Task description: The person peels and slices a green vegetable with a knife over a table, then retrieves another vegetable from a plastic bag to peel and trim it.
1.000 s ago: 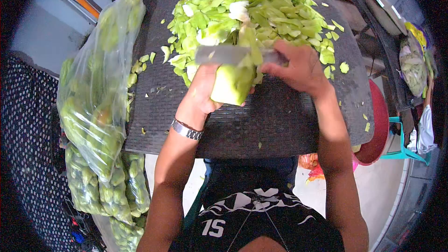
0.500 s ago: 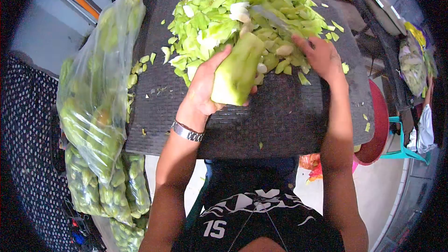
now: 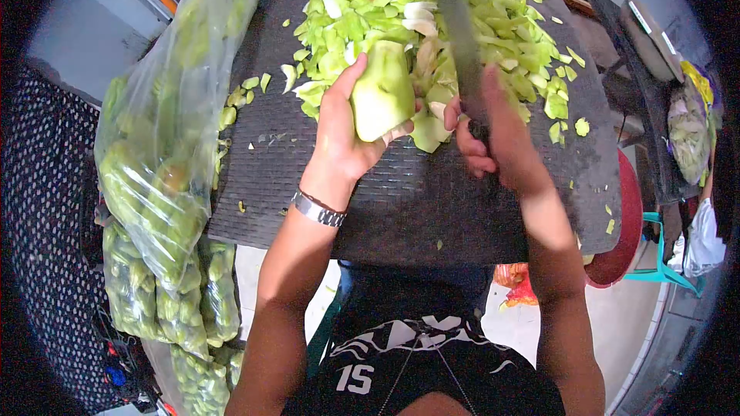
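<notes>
My left hand (image 3: 347,119) is wrapped round a peeled, pale-green vegetable (image 3: 384,91) and keeps it tilted above the table. A steel watch sits on that wrist. In my right hand (image 3: 493,139) is a knife (image 3: 455,27), its broad blade pointing up and away, smeared by motion. The blade stands to the right of the vegetable, apart from it. Just beyond both hands rises a large heap of green peelings (image 3: 351,19), with some whitish pieces among them.
The heap rests on a dark, woven-textured table (image 3: 385,208). Along its left edge stands a clear plastic bag (image 3: 166,131) of green vegetables, with smaller filled bags (image 3: 181,293) below. A red basin (image 3: 624,223) and a turquoise stool (image 3: 659,258) are at the right.
My right hand has come nearer to my left, and the knife blade has swung upright. The vegetable has turned a little in my left hand. The whole view has shifted slightly.
</notes>
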A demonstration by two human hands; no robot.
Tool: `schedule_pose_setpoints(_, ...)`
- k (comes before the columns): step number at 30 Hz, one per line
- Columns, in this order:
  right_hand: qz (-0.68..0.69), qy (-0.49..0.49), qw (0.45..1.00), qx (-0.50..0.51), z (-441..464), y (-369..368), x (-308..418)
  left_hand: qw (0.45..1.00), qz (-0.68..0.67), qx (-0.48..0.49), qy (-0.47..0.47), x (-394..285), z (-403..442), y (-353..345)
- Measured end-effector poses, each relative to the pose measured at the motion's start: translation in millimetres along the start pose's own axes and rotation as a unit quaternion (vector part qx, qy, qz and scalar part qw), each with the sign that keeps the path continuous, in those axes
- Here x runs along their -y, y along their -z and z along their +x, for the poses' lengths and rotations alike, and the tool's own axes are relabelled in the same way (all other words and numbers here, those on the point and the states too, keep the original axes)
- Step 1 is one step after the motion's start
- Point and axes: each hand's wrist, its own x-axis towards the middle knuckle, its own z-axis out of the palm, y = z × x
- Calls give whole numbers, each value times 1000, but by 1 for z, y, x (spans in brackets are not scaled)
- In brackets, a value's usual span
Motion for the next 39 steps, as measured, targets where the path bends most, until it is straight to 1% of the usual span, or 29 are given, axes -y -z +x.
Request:
schedule_pose_setpoints(1, -244, 148, 956, -72, 2, -13, 3, 999, -21, -24, -1, 1, 1, -1)
schedule_pose_setpoints(2, -357, 67, 929, -73, -9, -13, 21, 998, -41, -49, -3, 3, 1, -4)
schedule_pose_setpoints(3, -396, 86, 913, -45, -10, -16, 27, 995, -61, -74, -4, 5, 1, -6)
schedule_pose_setpoints(4, -435, 104, 894, -17, -12, -19, 30, 994, -88, -59, -4, 5, 3, -7)
schedule_pose_setpoints(5, -471, 121, 874, 10, -13, -22, 31, 997, -73, -33, -6, 6, 4, -3)
schedule_pose_setpoints(6, -445, 103, 889, 25, -14, -25, 31, 998, -57, -7, -8, 5, 4, 2)
schedule_pose_setpoints(7, -456, 106, 883, 30, -14, -26, 32, 999, -43, 22, -11, 5, 4, 4)
schedule_pose_setpoints(8, -467, 109, 877, 36, -14, -27, 33, 1000, -16, 8, -16, 6, 5, 4)
schedule_pose_setpoints(12, -475, 129, 870, 40, -14, -27, 30, 1000, -23, 6, -8, 12, 9, 9)
schedule_pose_setpoints(14, -483, 120, 866, 53, -15, -27, 31, 1000, -28, 7, -5, 13, 17, 16)
schedule_pose_setpoints(17, -469, 119, 873, 54, -14, -22, 30, 998, 33, -51, -21, 12, 8, -2)
schedule_pose_setpoints(19, -466, 107, 877, 43, -9, -11, 26, 998, 29, -6, -61, 18, -2, 2)
schedule_pose_setpoints(20, -472, 94, 876, 32, -6, 0, 19, 998, 12, 32, -47, 16, -2, 6)
schedule_pose_setpoints(21, -479, 82, 874, 21, -2, 7, 13, 997, -3, 68, -31, 14, -2, 9)
schedule_pose_setpoints(22, -479, 84, 874, 2, 3, 10, 8, 992, -35, 118, 18, 7, 3, 17)
schedule_pose_setpoints(23, -474, 85, 876, 10, 1, 11, 6, 981, -66, 167, 67, 3, 7, 24)
schedule_pose_setpoints(24, -470, 87, 878, 17, 0, 8, 10, 972, -85, 204, 84, 2, 6, 20)
schedule_pose_setpoints(26, -457, 106, 883, 32, -4, 0, 18, 996, -63, 48, 29, 11, 7, 7)
schedule_pose_setpoints(27, -446, 122, 886, 40, -6, -7, 21, 998, -52, -34, 2, 14, 4, -1)
schedule_pose_setpoints(28, -434, 138, 889, 47, -9, -12, 23, 1000, -21, -15, 6, 10, 6, 0)
schedule_pose_setpoints(31, -434, 132, 889, 60, -11, -16, 25, 995, -39, 93, 16, 6, 12, 12)
schedule_pose_setpoints(34, -471, 120, 873, 36, -5, 4, 18, 996, -35, 83, 23, 6, 4, 10)
schedule_pose_setpoints(37, -468, 129, 874, -16, 3, 24, 0, 996, -29, 76, 29, 2, -6, 3)
schedule_pose_setpoints(39, -486, 146, 861, -37, 5, 27, -6, 998, -27, 47, 15, 0, -8, -3)
